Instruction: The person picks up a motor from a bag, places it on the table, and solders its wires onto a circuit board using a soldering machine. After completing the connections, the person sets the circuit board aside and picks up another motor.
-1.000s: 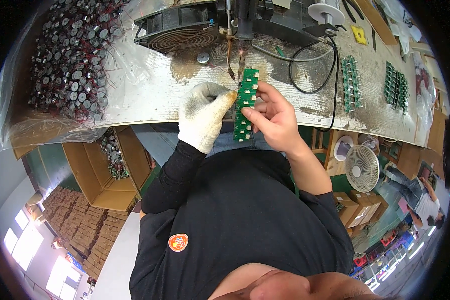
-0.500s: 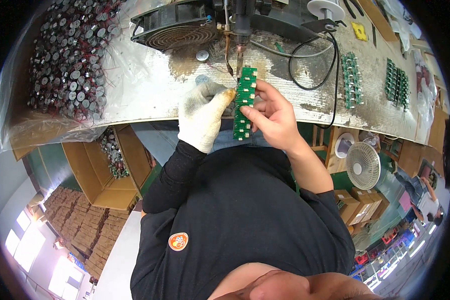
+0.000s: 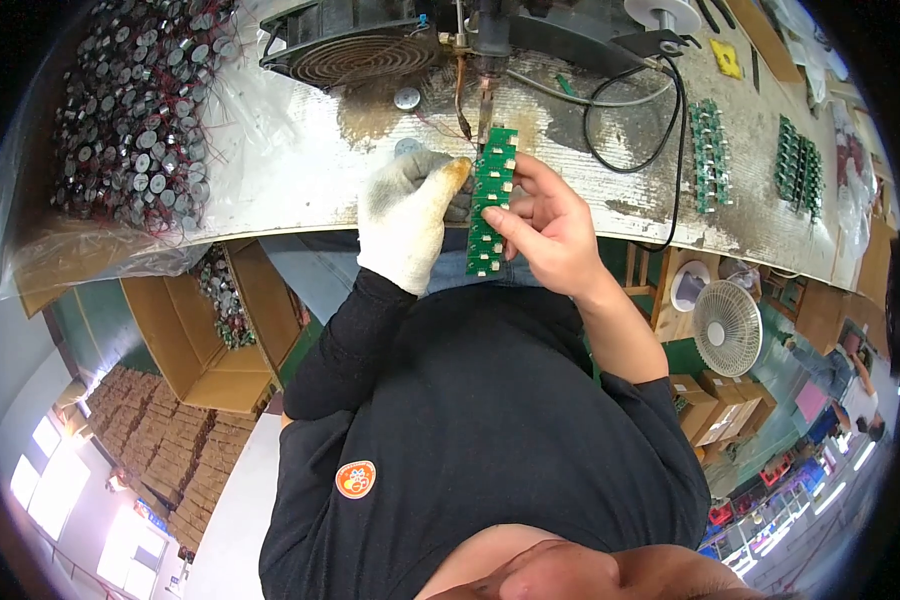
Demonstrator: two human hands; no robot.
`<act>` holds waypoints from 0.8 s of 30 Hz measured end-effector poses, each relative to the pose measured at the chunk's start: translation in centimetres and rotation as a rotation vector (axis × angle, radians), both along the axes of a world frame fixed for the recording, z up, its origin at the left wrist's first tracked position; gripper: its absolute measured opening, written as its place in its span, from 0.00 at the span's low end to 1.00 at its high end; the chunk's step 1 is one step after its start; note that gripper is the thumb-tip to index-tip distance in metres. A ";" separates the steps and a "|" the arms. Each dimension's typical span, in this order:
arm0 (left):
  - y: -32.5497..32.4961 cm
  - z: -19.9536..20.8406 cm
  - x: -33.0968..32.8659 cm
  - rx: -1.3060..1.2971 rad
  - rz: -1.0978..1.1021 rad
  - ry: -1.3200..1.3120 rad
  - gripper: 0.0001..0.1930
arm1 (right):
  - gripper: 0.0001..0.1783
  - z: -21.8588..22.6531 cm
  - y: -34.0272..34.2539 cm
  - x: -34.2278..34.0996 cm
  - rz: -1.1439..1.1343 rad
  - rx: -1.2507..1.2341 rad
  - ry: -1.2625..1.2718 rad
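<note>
My bare right hand (image 3: 555, 230) grips a long green circuit board (image 3: 490, 205) by its right edge, thumb on top and fingers beneath. Small white connectors run along the board, which stands nearly upright in view under a soldering iron (image 3: 487, 85). On the board's left side is my left hand (image 3: 405, 215) in a white-grey glove, its stained thumb against the folded fingers near the edge. Whatever it pinches is hidden. One round metal disc part (image 3: 407, 98) with thin red wires lies beyond the glove; another disc (image 3: 408, 147) shows just behind the fingers.
A heap of wired discs (image 3: 140, 130) on plastic fills the table's left. A black fan (image 3: 360, 55) stands at the back, beside the iron. Rightward are a looped black cable (image 3: 677, 130), a solder spool (image 3: 662, 14) and circuit boards (image 3: 710, 155). An open carton (image 3: 195, 340) sits below left.
The gloved left thumb has straightened and shifted up along the board's left edge. My right hand keeps its hold on the board, which has barely moved. The whole view has shifted slightly.
</note>
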State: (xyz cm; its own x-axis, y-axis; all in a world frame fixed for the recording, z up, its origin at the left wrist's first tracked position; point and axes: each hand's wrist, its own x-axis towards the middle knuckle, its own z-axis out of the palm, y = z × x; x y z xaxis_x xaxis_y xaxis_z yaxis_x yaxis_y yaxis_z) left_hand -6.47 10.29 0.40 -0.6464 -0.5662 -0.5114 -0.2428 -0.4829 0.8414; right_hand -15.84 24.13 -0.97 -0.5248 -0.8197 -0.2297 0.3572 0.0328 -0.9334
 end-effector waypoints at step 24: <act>-0.3 0.5 -0.1 -0.251 -0.051 0.154 0.08 | 0.31 -0.1 -0.3 0.1 -0.040 0.053 -0.038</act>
